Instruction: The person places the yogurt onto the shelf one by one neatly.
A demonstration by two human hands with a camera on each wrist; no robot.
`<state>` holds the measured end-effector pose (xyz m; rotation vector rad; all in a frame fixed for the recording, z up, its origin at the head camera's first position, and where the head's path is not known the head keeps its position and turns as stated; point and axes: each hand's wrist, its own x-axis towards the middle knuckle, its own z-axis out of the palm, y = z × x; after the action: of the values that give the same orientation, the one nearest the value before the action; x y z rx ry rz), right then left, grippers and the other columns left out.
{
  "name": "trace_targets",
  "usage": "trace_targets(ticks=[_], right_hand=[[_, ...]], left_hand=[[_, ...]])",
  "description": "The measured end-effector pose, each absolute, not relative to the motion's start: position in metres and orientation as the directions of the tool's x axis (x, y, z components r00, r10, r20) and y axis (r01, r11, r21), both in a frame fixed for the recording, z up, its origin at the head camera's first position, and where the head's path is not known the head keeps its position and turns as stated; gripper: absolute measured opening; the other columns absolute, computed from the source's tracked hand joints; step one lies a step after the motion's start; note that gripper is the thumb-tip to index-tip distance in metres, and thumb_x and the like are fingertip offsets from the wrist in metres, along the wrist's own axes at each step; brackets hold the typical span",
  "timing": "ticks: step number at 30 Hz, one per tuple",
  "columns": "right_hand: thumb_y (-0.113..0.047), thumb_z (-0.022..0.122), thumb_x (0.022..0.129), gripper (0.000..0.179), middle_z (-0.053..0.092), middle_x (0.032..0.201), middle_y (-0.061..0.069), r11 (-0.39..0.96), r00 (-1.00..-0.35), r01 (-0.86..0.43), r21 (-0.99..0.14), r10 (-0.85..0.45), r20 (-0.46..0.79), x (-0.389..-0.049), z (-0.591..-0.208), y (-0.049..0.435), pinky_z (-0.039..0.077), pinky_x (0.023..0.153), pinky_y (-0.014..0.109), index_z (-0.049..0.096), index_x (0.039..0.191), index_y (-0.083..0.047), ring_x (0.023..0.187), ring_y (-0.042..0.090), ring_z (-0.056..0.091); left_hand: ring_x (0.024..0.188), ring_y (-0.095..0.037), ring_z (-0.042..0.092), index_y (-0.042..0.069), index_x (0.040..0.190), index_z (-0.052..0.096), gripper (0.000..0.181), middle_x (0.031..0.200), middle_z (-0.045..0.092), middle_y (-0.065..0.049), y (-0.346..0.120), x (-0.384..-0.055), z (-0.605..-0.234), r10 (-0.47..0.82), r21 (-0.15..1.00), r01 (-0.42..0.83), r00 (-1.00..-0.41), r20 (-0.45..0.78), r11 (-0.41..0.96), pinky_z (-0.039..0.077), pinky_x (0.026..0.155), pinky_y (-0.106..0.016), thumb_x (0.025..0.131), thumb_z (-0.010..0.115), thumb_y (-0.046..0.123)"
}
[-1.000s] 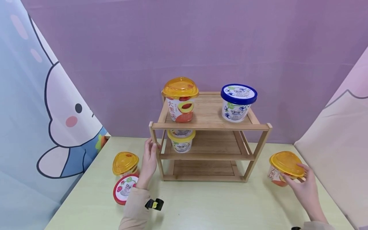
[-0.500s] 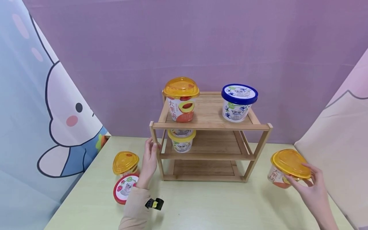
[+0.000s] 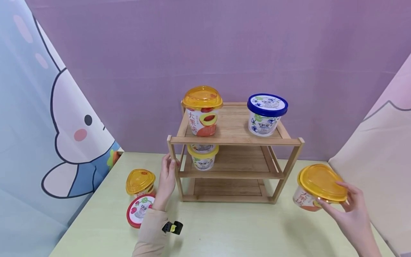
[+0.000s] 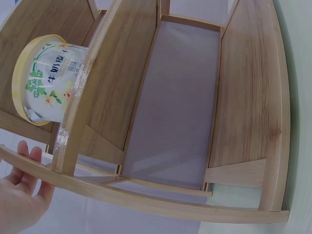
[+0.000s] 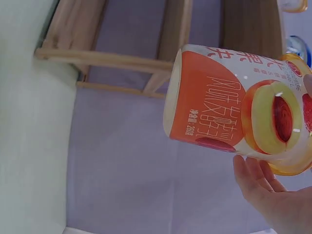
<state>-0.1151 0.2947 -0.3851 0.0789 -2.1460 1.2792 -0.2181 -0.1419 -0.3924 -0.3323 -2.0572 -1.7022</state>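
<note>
In the head view my right hand (image 3: 351,207) holds a yogurt cup (image 3: 306,198) by its domed orange lid, lifted off the table with a shadow below. The right wrist view shows its peach-printed side (image 5: 234,97), tilted, with fingers near the lid rim. My left hand (image 3: 167,178) grips the front left post of a wooden three-tier shelf (image 3: 236,141); the left wrist view shows its fingers (image 4: 35,155) curled round that post. On the top tier stand another orange-lidded peach cup (image 3: 203,121) and a blue-lidded cup (image 3: 263,123). A yellow-lidded cup (image 3: 203,162) is on the middle tier.
Left of the shelf, an orange-lidded cup (image 3: 140,182) and a red-lidded cup (image 3: 139,212) stand on the pale table (image 3: 231,232), beside my left forearm. Behind the shelf hangs a purple cloth (image 3: 224,46). A second tub (image 3: 201,147) shows behind the yellow-lidded one.
My right hand has lifted the orange-lidded yogurt cup off the table and begun moving it slightly left. My left hand has stayed on the shelf post.
</note>
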Motion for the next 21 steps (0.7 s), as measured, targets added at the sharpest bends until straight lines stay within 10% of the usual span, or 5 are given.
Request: trace_targets(ticks=[21], right_hand=[[0.032, 0.059, 0.055, 0.072, 0.044, 0.116, -0.002, 0.269, -0.776, -0.595, -0.757, 0.053, 0.628, -0.131, -0.365, 0.239, 0.036, 0.084, 0.008, 0.036, 0.119, 0.01, 0.1, 0.002, 0.049]], left_hand=[[0.086, -0.031, 0.047, -0.002, 0.123, 0.033, 0.028, 0.09, 0.05, -0.022, -0.142, -0.22, -0.395, -0.11, 0.855, 0.469, -0.859, 0.5, 0.222, 0.037, 0.079, -0.037, 0.096, 0.032, 0.008]])
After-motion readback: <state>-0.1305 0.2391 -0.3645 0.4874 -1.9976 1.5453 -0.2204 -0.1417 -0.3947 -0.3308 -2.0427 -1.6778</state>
